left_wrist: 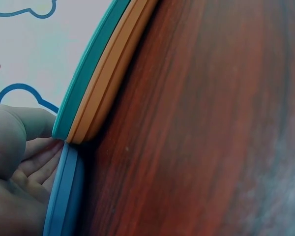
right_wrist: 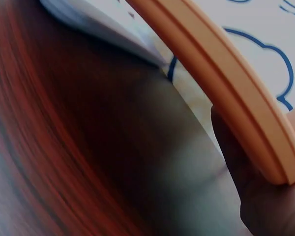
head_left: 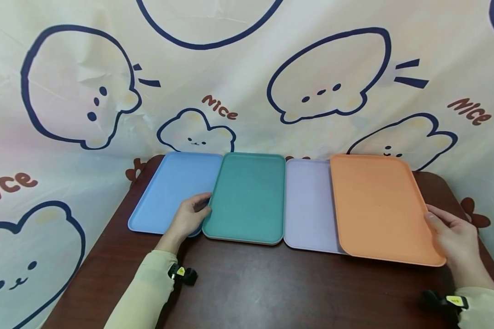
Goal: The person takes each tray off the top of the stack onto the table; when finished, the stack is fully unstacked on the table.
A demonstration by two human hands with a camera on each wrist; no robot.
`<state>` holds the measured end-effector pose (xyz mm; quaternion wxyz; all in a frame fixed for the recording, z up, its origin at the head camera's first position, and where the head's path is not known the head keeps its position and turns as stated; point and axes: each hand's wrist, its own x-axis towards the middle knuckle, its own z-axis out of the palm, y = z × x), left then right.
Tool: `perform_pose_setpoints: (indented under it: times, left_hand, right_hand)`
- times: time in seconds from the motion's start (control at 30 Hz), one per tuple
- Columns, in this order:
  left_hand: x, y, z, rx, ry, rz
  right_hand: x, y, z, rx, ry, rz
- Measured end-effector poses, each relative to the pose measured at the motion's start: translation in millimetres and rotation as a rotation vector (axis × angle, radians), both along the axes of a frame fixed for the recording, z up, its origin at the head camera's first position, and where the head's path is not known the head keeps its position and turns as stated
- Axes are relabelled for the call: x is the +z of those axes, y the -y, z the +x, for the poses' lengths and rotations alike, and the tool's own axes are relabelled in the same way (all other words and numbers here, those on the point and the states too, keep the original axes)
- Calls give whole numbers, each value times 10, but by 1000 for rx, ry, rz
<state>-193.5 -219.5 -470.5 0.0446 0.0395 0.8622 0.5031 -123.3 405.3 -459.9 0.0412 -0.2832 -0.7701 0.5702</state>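
Along the back of the table lie flat rectangular trays. My left hand is at the left edge of the green tray, thumb at its rim and fingertips at the underside of the edge. Beneath the green one, the left wrist view shows an orange rim. That hand is over the blue tray, which adjoins the green one's left side. My right hand grips the right edge of a large orange tray, raised and partly covering the lilac tray.
The dark brown wooden table extends toward me in front of the trays. A cloth backdrop with cartoon outlines hangs right behind the table's far edge and along its sides.
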Motion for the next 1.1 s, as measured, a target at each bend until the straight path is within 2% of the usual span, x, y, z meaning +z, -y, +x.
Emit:
perform_pose_setpoints:
  times: [0.1, 0.33, 0.43, 0.67, 0.77, 0.97, 1.0, 1.1]
  left_hand:
    - [51, -22, 27, -2, 16, 10]
    - [345, -111, 173, -15, 32, 16]
    - [381, -124, 190, -16, 27, 11]
    - [375, -132, 186, -13, 22, 17]
    - [378, -134, 186, -13, 22, 18]
    - [387, -129, 181, -14, 20, 19]
    - [370, -126, 169, -12, 23, 22]
    - [216, -71, 94, -8, 18, 9]
  right_hand:
    - [-59, -138, -1, -25, 16, 53]
    - [-164, -455, 0, -23, 33, 162]
    - [-191, -558, 9, -19, 51, 193]
    - [-272, -736, 40, -5, 10, 160]
    - [-298, -800, 34, 12, 10, 209]
    - [-318, -855, -49, 26, 115, 401]
    - [-320, -862, -55, 37, 131, 405]
    - [-297, -831, -86, 45, 187, 430]
